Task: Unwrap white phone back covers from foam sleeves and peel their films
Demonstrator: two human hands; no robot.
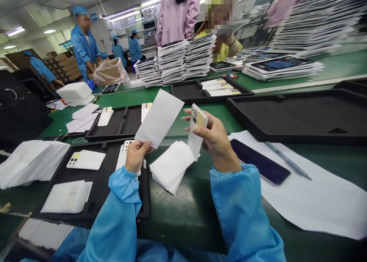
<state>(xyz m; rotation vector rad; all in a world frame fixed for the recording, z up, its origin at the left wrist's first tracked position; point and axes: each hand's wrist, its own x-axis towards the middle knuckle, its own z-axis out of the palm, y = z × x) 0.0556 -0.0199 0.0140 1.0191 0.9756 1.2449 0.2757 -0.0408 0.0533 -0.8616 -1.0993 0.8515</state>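
Observation:
My left hand [137, 155] pinches the lower corner of a flat white paper sleeve [160, 118], held up over the bench. Facing it, my right hand [215, 139] grips a white phone back cover [196, 134] with a pale yellow patch and a camera cutout block, thumb on its near face. A gap separates the sleeve and the cover. Below and between both hands lies a loose stack of white sleeves [172, 164] on the green bench. More white covers [87, 160] lie in the black tray [111, 200] under my left forearm, partly hidden by it.
A dark phone [260, 162] and a grey pen [288, 160] rest on a white sheet [323, 200] at right. Black trays [301, 116] line the bench. Tall piles of flat packs [172, 63] stand behind. At left is a stack of white sleeves [31, 164]. Several people work beyond.

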